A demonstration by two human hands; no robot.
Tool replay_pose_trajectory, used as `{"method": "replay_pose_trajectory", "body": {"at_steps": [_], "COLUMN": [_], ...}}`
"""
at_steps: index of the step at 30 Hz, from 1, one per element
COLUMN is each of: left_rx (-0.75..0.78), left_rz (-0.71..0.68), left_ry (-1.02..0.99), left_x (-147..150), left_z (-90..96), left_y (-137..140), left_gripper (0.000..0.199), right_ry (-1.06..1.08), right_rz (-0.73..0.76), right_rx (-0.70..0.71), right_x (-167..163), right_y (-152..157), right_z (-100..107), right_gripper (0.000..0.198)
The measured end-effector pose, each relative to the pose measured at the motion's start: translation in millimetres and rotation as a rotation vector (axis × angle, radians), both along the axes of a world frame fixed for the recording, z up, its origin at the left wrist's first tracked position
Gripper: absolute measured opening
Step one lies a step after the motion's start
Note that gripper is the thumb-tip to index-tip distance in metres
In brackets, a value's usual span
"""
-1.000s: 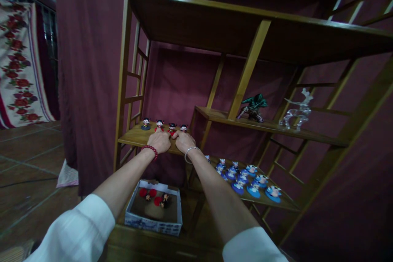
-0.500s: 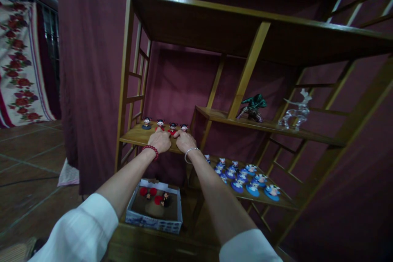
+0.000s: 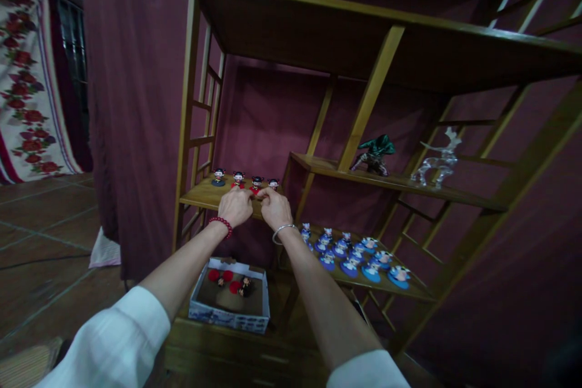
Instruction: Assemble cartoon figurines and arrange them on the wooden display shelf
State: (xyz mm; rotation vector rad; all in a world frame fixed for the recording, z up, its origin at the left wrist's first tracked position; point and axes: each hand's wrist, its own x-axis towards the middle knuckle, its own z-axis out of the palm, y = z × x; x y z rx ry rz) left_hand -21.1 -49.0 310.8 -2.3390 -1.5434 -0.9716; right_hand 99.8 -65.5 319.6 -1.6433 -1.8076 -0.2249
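Note:
My left hand and my right hand meet at the front edge of a small wooden shelf, fingers curled. Their fingertips are at the red base of a black-haired figurine, from either side; the exact grip is partly hidden. It stands upright in a row with a figurine on a dark base at the left end, a red-dressed figurine behind my left hand, and another figurine behind my right fingers.
Below, an open cardboard box holds several red-based figurines. Several blue-based figurines stand on the lower right shelf. Higher up are a green-cloaked figure and a clear deer ornament. A wooden post divides the compartments.
The view has shifted slightly, and both hands sit a little lower against the row, uncovering more of the figurine behind my left hand. The fingertips stay at the same figurine's base.

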Motion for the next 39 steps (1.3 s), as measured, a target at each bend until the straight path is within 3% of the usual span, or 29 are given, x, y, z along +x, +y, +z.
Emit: {"method": "replay_pose_trajectory", "body": {"at_steps": [5, 11, 19, 24, 31, 39], "left_rx": [0.039, 0.142, 0.149, 0.117, -0.103, -0.415], "left_rz": [-0.028, -0.115, -0.142, -0.129, -0.067, 0.038], "left_ry": [-0.069, -0.234, -0.376, -0.410, -0.359, -0.141], "left_x": [-0.9, -10.1, -22.7, -25.8, -27.7, -22.6], "left_z": [-4.2, -16.9, -54.0, -87.2, -149.9, -225.5], "left_y": [-5.3, -19.4, -48.9, -55.0, -48.7, -33.1], "left_gripper": [0.028, 0.028, 0.030, 0.030, 0.032, 0.031], "right_ry": [0.047, 0.159, 0.232, 0.252, 0.256, 0.241], "right_rz": [0.045, 0.199, 0.259, 0.251, 0.191, 0.049], "right_rx": [0.125, 0.315, 0.316, 0.265, 0.039, -0.193], "right_x": [-19.7, -37.9, -54.2, -60.0, -60.8, -51.5], "right_y": [-14.4, -29.0, -52.7, -58.7, -56.2, -39.9], "right_z": [-9.7, -29.3, -65.7, -98.9, -156.5, -228.4], "right_gripper": [0.028, 0.031, 0.035, 0.036, 0.035, 0.030]}}
